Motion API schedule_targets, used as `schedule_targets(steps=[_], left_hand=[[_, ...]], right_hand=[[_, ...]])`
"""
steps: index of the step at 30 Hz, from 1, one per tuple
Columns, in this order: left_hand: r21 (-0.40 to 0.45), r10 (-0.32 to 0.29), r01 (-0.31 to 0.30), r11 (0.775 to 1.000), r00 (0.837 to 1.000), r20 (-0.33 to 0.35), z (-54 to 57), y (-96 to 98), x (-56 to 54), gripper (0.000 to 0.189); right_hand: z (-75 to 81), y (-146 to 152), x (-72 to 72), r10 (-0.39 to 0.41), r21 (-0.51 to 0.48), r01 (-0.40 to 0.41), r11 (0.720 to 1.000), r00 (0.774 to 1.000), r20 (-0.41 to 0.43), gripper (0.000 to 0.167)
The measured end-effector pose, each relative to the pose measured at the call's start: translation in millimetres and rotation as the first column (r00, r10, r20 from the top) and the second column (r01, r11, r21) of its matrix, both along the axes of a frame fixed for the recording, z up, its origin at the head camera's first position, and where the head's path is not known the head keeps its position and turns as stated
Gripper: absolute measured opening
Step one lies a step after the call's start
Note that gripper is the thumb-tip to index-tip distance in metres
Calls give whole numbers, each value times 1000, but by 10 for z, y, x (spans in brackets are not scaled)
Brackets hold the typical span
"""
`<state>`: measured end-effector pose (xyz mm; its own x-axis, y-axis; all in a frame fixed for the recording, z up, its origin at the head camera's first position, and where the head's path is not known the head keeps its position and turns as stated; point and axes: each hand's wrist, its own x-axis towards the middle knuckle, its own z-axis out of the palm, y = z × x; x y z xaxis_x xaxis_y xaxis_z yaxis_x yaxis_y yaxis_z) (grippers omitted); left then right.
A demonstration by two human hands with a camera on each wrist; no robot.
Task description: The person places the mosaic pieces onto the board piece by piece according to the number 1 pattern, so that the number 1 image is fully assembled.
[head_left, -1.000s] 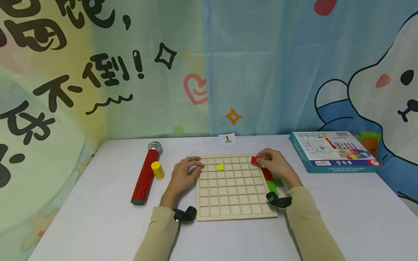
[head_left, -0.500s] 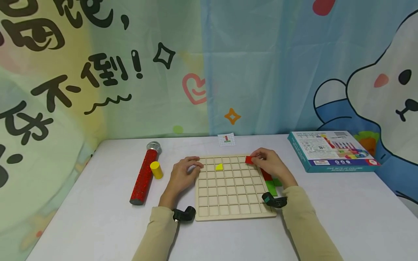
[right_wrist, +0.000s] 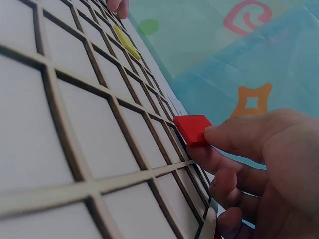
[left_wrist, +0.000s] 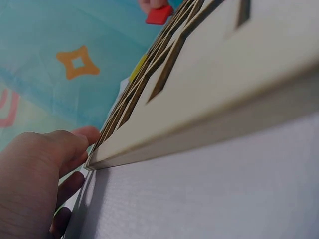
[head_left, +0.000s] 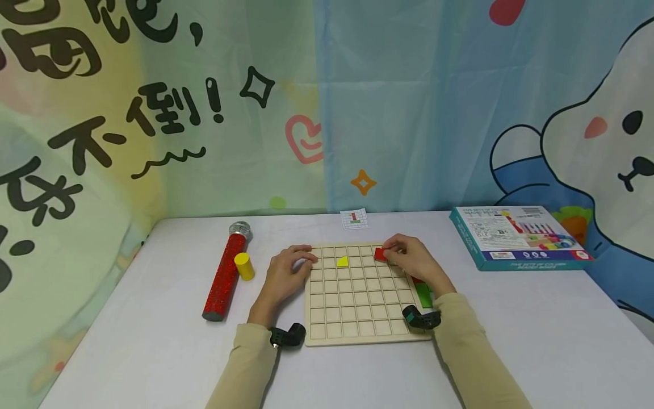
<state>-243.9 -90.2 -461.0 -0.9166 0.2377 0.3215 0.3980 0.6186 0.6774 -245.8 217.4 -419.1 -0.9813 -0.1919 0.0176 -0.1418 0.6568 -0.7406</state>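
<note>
A wooden grid board (head_left: 368, 343) lies on the table, with a yellow tile (head_left: 342, 262) in one of its upper cells. My left hand (head_left: 291, 271) rests at the board's upper left edge, its fingertips touching the rim; in the left wrist view, fingers of that hand (left_wrist: 37, 164) lie over and beside the corner. Between thumb and fingertips, my right hand (head_left: 413, 260) pinches a square red tile (head_left: 380, 254) over the upper right cells. The right wrist view shows this tile (right_wrist: 193, 129) tilted, close above the grid.
Along the board's right side lie a green tile (head_left: 424, 295) and a partly hidden red one (head_left: 417, 280). A red microphone (head_left: 225, 278) and a yellow cylinder (head_left: 244, 266) are on the left. Behind the board sits a small grid card (head_left: 354, 219); a game box (head_left: 521, 238) lies back right.
My right hand has carried the red tile leftward from the board's upper right corner to over the upper cells. The left hand has stayed at the board's edge.
</note>
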Motion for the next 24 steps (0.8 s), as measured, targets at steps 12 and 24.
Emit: schedule_targets(steps=[12,24], left_hand=[[-2,4,-4,1000,1000,8,12,5,1,14],[-7,5,-5,1000,1000,12,11,3,5,15]], right_hand=[[0,-45,-11,21,-48,-22,999,1000,-23,20],[6,-170,15,63,-65,-64,996,998,-17,20]])
